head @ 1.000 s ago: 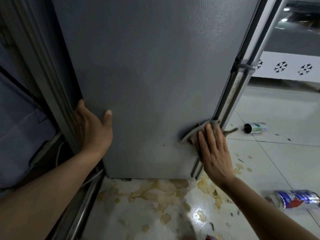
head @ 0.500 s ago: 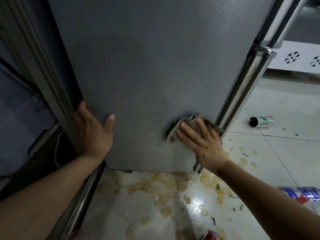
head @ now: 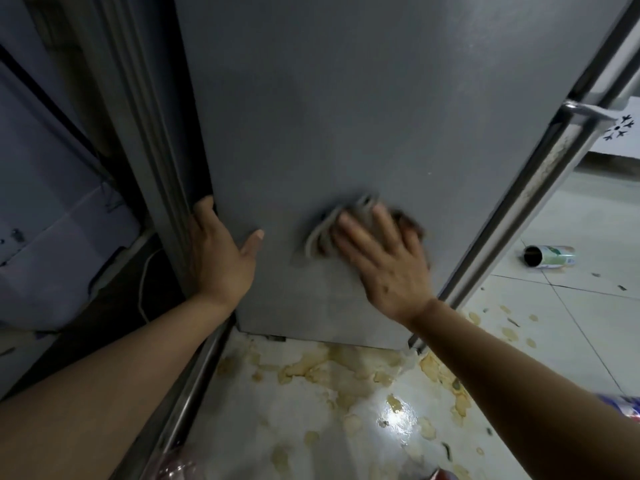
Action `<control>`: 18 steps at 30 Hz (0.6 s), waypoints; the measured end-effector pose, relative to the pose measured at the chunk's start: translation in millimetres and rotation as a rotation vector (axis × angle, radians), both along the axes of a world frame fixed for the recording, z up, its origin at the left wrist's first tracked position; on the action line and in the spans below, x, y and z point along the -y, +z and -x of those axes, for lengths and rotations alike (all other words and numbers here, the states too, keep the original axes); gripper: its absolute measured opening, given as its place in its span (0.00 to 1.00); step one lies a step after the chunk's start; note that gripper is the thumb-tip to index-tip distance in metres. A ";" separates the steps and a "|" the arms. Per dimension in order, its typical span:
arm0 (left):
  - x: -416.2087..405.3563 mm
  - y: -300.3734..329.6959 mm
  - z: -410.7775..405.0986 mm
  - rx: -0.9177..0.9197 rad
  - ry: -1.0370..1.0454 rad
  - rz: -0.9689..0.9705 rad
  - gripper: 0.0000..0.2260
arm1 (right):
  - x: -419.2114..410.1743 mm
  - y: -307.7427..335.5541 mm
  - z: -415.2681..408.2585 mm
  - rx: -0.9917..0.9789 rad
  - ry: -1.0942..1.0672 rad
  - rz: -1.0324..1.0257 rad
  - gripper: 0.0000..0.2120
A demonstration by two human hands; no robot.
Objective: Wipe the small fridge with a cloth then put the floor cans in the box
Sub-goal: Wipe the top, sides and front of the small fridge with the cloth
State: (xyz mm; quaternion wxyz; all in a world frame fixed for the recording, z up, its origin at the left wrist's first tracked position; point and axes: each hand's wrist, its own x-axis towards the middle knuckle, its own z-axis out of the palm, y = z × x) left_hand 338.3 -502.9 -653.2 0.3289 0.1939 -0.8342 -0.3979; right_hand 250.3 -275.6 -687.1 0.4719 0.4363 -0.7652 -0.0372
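The small fridge [head: 346,116] fills the upper middle of the head view, a tall grey panel with a matte, faintly pebbled skin. Its right edge is a bright metal trim strip [head: 540,188] running from 1 o'clock down toward 5 o'clock, speckled with grime along part of its length. The floor [head: 588,323] is glossy pale tile with thin dark grout lines, and a patchy tan stain [head: 346,372] with ragged edges spreads beneath the fridge at 6 o'clock, beside a bright glare spot.

Both forearms are bare and reach forward from the bottom corners. The left hand [head: 221,258], at about 9 o'clock of the panel's lower half, grips the fridge's left edge: the thumb lies straight on the grey face while the fingers wrap out of sight behind the corner. The right hand [head: 384,258], at about 5 o'clock from centre, is spread flat with straight, splayed fingers pressing the cloth [head: 332,233] against the panel; hand and cloth are smeared by motion blur. The hands are apart, with bare panel between them.

The cloth is a crumpled grey-brown rag, its folds bunching out past the fingertips toward 10 o'clock.

A green-and-white can [head: 549,257] lies on its side on the tile at 3 o'clock, its dark open end facing left. The end of a blue-and-red can [head: 623,408] shows at 4 o'clock, partly hidden by the right forearm.
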 end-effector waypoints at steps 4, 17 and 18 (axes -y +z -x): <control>9.7 -0.8 0.2 0.047 -0.021 -0.032 0.21 | -8.6 -30.6 -13.9 0.051 -0.003 -0.506 0.37; 34.6 -17.6 -11.3 0.062 -0.139 -0.019 0.17 | 58.1 5.7 -13.9 0.015 0.054 -0.174 0.27; 35.6 -17.8 -12.0 0.068 -0.151 -0.028 0.18 | 59.6 -5.3 -18.3 0.039 0.047 -0.318 0.30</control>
